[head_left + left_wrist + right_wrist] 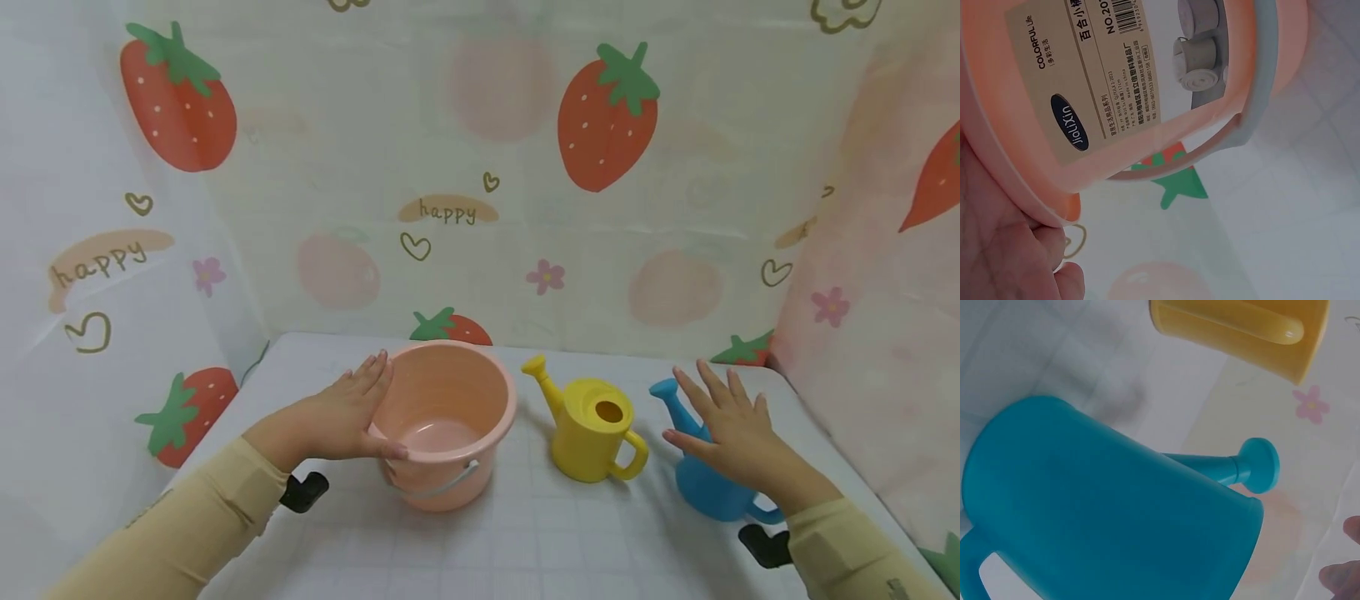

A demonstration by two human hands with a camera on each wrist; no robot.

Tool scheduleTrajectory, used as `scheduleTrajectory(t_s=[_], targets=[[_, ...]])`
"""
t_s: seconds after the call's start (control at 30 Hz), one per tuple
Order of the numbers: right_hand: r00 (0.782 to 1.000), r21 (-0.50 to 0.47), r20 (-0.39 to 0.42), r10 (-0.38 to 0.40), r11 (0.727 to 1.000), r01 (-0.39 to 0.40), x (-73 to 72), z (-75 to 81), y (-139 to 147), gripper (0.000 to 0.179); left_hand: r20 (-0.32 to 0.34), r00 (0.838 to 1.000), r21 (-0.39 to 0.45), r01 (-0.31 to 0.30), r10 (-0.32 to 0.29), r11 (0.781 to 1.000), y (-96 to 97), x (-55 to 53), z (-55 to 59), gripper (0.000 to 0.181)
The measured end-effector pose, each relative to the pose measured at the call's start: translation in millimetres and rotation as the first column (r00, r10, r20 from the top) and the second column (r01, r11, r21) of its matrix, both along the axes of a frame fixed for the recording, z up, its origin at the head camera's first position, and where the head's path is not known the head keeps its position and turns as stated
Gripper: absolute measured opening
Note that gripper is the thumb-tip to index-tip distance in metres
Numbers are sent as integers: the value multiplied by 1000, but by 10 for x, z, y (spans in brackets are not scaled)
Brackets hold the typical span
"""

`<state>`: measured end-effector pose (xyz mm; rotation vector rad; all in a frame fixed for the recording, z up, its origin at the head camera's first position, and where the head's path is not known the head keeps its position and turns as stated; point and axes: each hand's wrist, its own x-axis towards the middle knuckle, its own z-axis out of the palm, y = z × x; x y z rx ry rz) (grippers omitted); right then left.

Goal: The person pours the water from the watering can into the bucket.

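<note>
A pink bucket (453,387) stands upright, its pale handle (450,482) hanging down in front. My left hand (337,417) rests against its left rim with straight fingers, the thumb lying along the front rim. The left wrist view shows the bucket's printed label (1094,78) and my hand (1000,244) right at the rim. Over a blue watering can (701,483) my right hand (738,433) is held with fingers spread, overlapping the can in the head view. In the right wrist view, its fingertips (1341,575) appear at the edge, apart from the can (1104,500).
Between the bucket and the blue can stands a yellow watering can (592,437), spout to the left, handle to the right. A white checked cloth covers the table (525,550). Strawberry-printed sheets (517,142) enclose the back and both sides.
</note>
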<state>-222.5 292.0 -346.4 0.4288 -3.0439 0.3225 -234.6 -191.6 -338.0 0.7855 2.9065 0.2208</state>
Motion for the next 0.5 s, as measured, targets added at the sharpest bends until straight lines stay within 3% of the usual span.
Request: scheduleTrajectory(t_s=[0.5], targets=[[999, -43, -27, 37, 998, -38, -26, -18, -58, 88, -5, 1000, -42, 1, -1, 999, 16, -32, -6, 124]])
